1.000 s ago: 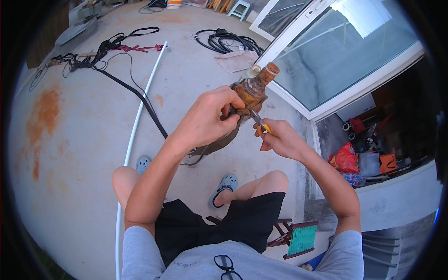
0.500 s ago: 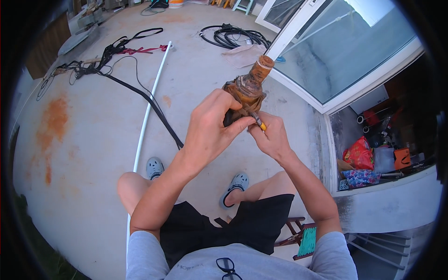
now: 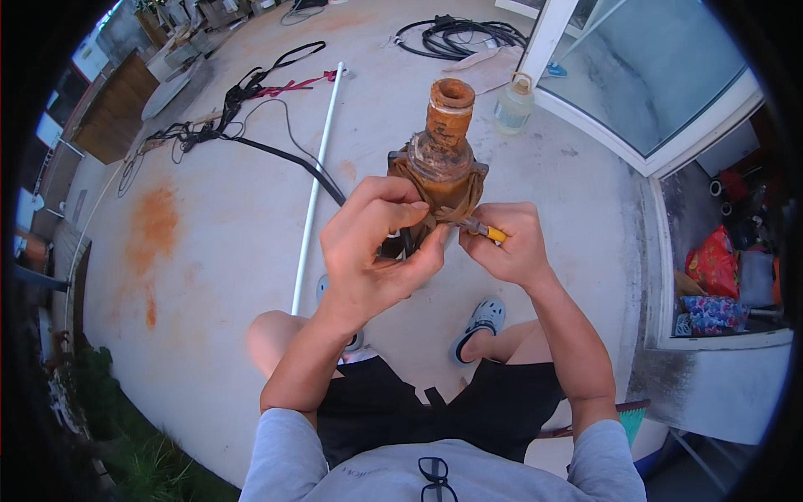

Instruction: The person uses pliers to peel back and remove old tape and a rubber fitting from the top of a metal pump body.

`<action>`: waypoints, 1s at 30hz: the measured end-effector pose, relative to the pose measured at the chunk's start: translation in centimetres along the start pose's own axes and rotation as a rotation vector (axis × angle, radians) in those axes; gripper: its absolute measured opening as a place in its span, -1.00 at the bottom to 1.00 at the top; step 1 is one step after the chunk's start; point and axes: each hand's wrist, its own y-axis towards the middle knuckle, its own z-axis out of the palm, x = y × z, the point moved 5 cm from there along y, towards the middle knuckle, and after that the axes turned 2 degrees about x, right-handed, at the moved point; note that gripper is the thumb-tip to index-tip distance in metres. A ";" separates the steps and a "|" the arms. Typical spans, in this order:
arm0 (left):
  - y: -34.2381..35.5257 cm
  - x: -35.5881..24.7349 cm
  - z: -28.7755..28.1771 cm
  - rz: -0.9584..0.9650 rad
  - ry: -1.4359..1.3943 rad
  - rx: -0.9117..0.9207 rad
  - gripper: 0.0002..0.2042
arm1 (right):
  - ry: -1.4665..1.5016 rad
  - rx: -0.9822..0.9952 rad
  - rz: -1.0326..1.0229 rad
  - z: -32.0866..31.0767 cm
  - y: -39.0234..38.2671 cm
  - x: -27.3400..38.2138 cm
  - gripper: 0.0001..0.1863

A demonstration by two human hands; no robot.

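In front of me stands a rusty pump-like metal body [image 3: 447, 163] with an open, orange-brown pipe neck pointing up. Brown strips [image 3: 477, 180] are wound and tied around its middle. My left hand [image 3: 360, 243] is at the near left side, thumb and bent fingers pinching at the brown strip. From the right, my right hand [image 3: 510, 247] grips a small metal tool with a yellow handle [image 3: 495, 235], its grey tip against the tied strip. The tool's exact kind is hard to make out. A black cable end [image 3: 407, 243] shows below the strips, partly behind my left hand.
A long white pole [image 3: 318, 192] lies on the concrete, beside tangled black straps [image 3: 238, 92]. Farther off are a coiled black hose [image 3: 464, 38] and a clear jug [image 3: 513, 107]. A white-framed glass door [image 3: 585, 142] stands at the right; a green-seated stool [image 3: 631, 418] is behind my right elbow.
My view has shifted to the left, and the metal body now stands more upright with its pipe opening visible. The jug has come into sight. Both hands stay at the strips.
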 end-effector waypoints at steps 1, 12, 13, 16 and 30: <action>-0.2 0.2 0.2 -0.005 0.019 0.012 -0.72 | -0.007 -0.013 -0.058 0.0 0.0 -0.1 -0.90; -0.6 0.2 0.2 0.085 0.064 -0.031 -0.65 | 0.053 0.026 -0.112 0.2 -0.2 0.0 -0.92; -0.6 0.3 0.0 0.075 0.055 -0.038 -0.64 | 0.019 -0.002 -0.088 0.0 0.0 0.4 -0.92; -0.7 0.1 -0.1 0.062 0.082 -0.060 -0.64 | -0.232 -0.124 -0.145 -1.3 0.2 2.2 -0.89; 0.8 -1.6 0.4 0.015 0.114 -0.091 -0.71 | 0.391 -0.079 0.603 3.0 -3.4 4.2 -0.86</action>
